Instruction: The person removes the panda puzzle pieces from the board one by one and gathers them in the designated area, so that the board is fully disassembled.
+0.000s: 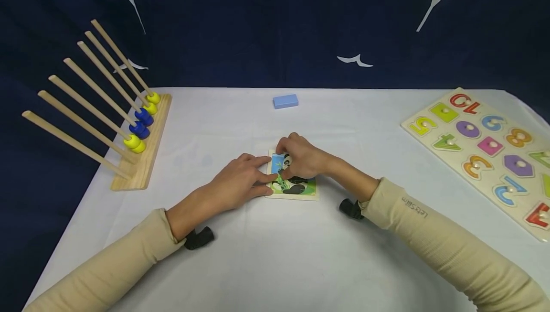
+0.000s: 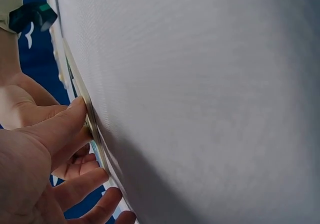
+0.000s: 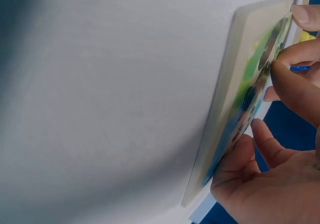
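A small wooden panda puzzle with a pale frame lies flat on the white cloth in the head view. My left hand reaches in from the left, its fairly straight fingers touching the frame's left edge. Over the puzzle's upper part is my right hand, its fingers bent and its thumb on the picture, gripping at the puzzle. In the right wrist view the panda picture appears edge-on, with the curled fingers against it. Part of the picture is hidden under the right hand.
A blue block lies beyond the puzzle. At left stands a wooden peg rack with tall rods and yellow and blue beads. A number and shape puzzle board lies at right. Behind the table hangs a dark blue curtain.
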### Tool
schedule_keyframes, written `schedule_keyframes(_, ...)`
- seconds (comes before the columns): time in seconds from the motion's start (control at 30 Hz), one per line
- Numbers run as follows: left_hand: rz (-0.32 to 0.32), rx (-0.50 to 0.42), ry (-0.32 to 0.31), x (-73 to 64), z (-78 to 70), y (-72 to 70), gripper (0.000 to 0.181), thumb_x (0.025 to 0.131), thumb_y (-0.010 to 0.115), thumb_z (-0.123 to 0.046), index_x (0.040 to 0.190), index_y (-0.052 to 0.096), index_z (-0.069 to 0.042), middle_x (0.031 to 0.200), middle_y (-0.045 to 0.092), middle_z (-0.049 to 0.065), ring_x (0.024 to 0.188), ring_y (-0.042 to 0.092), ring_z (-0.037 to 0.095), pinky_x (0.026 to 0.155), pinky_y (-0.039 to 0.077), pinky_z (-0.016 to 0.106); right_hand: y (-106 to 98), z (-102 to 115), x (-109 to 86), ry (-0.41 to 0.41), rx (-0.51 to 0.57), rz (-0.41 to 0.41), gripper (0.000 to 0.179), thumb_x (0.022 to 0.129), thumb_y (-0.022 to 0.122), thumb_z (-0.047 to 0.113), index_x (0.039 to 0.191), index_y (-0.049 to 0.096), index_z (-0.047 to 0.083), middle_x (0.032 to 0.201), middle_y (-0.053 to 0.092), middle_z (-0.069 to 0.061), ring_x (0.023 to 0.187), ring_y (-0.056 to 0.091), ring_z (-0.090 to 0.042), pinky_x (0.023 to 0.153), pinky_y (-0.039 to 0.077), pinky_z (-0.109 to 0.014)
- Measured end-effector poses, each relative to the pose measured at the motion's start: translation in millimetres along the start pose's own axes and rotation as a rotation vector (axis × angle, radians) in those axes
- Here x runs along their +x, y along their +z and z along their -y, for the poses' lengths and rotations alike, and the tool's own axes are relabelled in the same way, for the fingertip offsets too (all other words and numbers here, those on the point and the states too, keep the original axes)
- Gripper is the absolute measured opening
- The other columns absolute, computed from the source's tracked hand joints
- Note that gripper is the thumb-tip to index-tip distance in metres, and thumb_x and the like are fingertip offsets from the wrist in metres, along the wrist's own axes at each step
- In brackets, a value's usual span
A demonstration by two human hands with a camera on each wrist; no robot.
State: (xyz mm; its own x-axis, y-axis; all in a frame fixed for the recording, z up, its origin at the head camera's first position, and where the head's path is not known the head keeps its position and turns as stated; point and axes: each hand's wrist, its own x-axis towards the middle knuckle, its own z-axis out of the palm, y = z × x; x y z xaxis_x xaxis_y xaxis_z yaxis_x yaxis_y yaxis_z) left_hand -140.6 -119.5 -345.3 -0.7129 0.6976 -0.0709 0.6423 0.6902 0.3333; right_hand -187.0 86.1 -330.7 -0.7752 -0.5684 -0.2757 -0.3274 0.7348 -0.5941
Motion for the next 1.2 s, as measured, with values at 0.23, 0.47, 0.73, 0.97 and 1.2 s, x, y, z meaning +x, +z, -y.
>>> schedule_keyframes(0.23, -0.001, 0.011, 0.006, 1.4, -1.6, -2.4, 0.036, 0.092, 0.071, -0.032, 0.125, 0.070, -0.016, 0.144, 0.050, 0.016, 0.122, 0.050, 0.036, 0.100, 0.042, 0.046, 0.8, -3.7, 0.8, -0.041, 0.101, -0.024, 0.042, 0.080, 0.076, 0.000, 0.112, 0.049, 0.001, 0.105, 0.051, -0.012, 0.097, 0.046, -0.026, 0.087, 0.041, -0.037)
schedule_keyframes(0.47, 0.010, 0.013, -0.007, 1.7, -1.6, -2.9, 0.037, 0.093, 0.070, -0.032, 0.126, 0.070, -0.017, 0.145, 0.049, 0.015, 0.123, 0.049, 0.036, 0.102, 0.041, 0.046, 1.5, -5.0, -1.6, -0.087, 0.073, -0.070, 0.037, 0.082, 0.072, -0.004, 0.116, 0.057, -0.002, 0.107, 0.058, -0.011, 0.095, 0.053, -0.026, 0.089, 0.044, -0.039)
schedule_keyframes(0.73, 0.015, 0.008, -0.011, 1.6, -2.5, -3.1, 0.036, 0.093, 0.070, -0.032, 0.125, 0.070, -0.017, 0.144, 0.050, 0.016, 0.124, 0.049, 0.037, 0.103, 0.040, 0.045, 1.3, -5.9, -2.6, -0.092, 0.004, -0.115, 0.034, 0.082, 0.070, -0.004, 0.115, 0.063, -0.003, 0.102, 0.063, -0.010, 0.092, 0.059, -0.024, 0.085, 0.048, -0.038)
schedule_keyframes(0.97, 0.003, 0.018, -0.005, 1.7, -2.5, -3.4, 0.036, 0.092, 0.071, -0.032, 0.124, 0.071, -0.016, 0.143, 0.050, 0.016, 0.123, 0.050, 0.037, 0.102, 0.040, 0.046, -2.0, -5.0, -3.0, -0.107, -0.020, -0.142, 0.038, 0.082, 0.070, -0.004, 0.119, 0.065, -0.004, 0.107, 0.067, -0.011, 0.094, 0.060, -0.025, 0.087, 0.048, -0.039)
schedule_keyframes(1.2, 0.017, 0.017, -0.006, 2.7, -0.8, -2.7, 0.036, 0.093, 0.070, -0.033, 0.126, 0.070, -0.017, 0.145, 0.049, 0.015, 0.123, 0.050, 0.037, 0.101, 0.041, 0.047, -6.0, -5.7, -7.8, -0.097, -0.039, -0.176, 0.039, 0.084, 0.070, -0.002, 0.122, 0.065, -0.004, 0.106, 0.068, -0.010, 0.095, 0.060, -0.025, 0.086, 0.047, -0.039)
